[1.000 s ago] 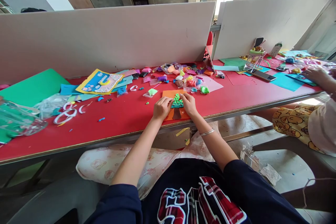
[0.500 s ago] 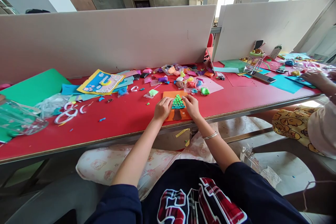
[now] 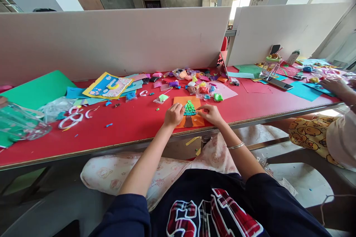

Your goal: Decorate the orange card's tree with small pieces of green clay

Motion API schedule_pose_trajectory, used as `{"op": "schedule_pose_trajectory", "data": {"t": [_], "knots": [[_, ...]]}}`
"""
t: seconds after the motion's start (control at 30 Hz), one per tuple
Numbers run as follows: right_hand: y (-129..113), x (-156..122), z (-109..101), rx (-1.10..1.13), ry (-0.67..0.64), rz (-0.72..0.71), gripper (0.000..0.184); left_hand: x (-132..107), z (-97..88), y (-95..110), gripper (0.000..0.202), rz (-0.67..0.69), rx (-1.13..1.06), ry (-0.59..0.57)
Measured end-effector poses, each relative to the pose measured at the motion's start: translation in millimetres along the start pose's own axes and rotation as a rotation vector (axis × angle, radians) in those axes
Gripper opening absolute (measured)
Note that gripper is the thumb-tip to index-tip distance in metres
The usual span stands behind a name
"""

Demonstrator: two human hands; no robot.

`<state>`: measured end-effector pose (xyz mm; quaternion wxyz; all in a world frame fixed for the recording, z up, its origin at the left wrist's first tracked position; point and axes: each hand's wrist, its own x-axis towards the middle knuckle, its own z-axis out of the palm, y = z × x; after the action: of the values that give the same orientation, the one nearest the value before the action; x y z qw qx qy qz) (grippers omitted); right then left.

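On the red table in front of me lies an orange sheet of paper (image 3: 185, 100) bearing a tree of green clay dabs (image 3: 190, 108). The dabs run from light green at the top to teal at the bottom, above a brown trunk (image 3: 188, 121). My left hand (image 3: 174, 114) rests at the sheet's left side with its fingers curled together beside the tree; whatever they may pinch is hidden. My right hand (image 3: 210, 114) hovers at the right edge, thumb and forefinger apart near the tree's lower dabs, nothing visible between them.
Packets of coloured clay (image 3: 203, 89) are heaped behind the sheet. A decorated card (image 3: 107, 86), white strips (image 3: 71, 118) and a clear jar (image 3: 25, 126) stand leftward. Rightward are a phone (image 3: 278, 83) and another person's hand (image 3: 335, 86). A white partition (image 3: 125, 40) closes off the back.
My right hand has drawn back to the right from the tree and its fingers have spread, showing more of the green dabs. The left hand stays at the sheet's left side.
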<state>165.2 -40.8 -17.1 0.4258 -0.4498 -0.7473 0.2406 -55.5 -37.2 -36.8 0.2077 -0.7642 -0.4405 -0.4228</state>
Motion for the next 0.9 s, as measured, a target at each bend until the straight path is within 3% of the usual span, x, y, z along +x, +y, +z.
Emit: {"op": "schedule_pose_trajectory", "data": {"t": [0.1, 0.17, 0.27, 0.47, 0.7, 0.9], "knots": [[-9.3, -10.0, 6.3, -0.051, -0.196, -0.102, 0.025, -0.4, 0.2, 0.2, 0.043, 0.009, 0.005, 0.000], [-11.2, -14.7, 7.9, -0.117, -0.238, -0.126, 0.019, -0.7, 0.6, 0.4, 0.042, 0.011, 0.005, -0.015], [-10.4, -19.5, 8.0, -0.170, -0.261, -0.139, 0.025, -1.2, 1.5, 0.5, 0.039, 0.003, -0.010, -0.033], [-11.9, -13.2, 13.3, 0.000, -0.143, -0.060, 0.016, 0.7, -0.3, -0.7, 0.022, -0.037, -0.104, 0.029], [-18.4, 27.6, 37.7, 0.510, -0.002, 0.191, 0.044, 4.4, -7.8, 5.0, 0.028, 0.125, -0.035, -0.042], [-20.1, 24.5, 45.2, 0.544, -0.077, 0.128, 0.048, 4.8, -8.7, 6.0, 0.030, 0.206, 0.031, -0.073]]}}
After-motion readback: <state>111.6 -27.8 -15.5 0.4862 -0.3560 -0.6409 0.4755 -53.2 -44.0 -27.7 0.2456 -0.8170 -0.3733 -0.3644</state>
